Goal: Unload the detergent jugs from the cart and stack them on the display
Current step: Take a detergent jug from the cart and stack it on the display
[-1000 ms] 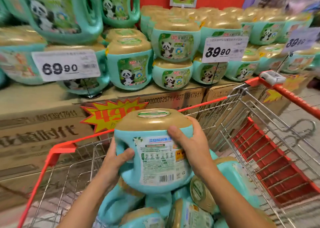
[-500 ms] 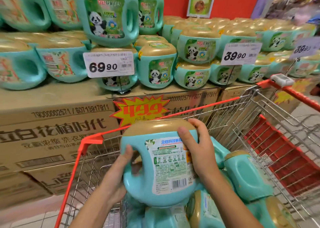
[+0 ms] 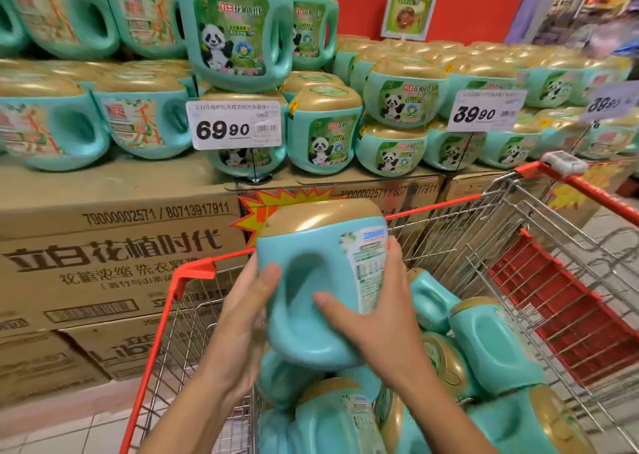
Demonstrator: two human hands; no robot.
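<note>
- Plainly, one teal detergent jug (image 3: 321,280) with a gold cap was held up over the cart (image 3: 193,270), just behind its red front rail and tipped slightly to the right.
- The left hand (image 3: 242,319) gripped the jug's left side, its thumb laid on the rim of the handle recess. Its other fingers were hidden behind the jug.
- The right hand (image 3: 380,325) clasped the right side, thumb pressed across the lower body and fingers (image 3: 394,267) curled over the back label.
- More jugs in the cart (image 3: 494,343) lay on their sides, heaped toward its near right corner.
- Beyond the cart, the display jugs (image 3: 238,32) were stacked in tiers on cardboard boxes (image 3: 121,246).
- A 69.90 price tag (image 3: 235,125) stood at the boxes' front edge, and a 39.90 price tag (image 3: 484,111) stood further right.
</note>
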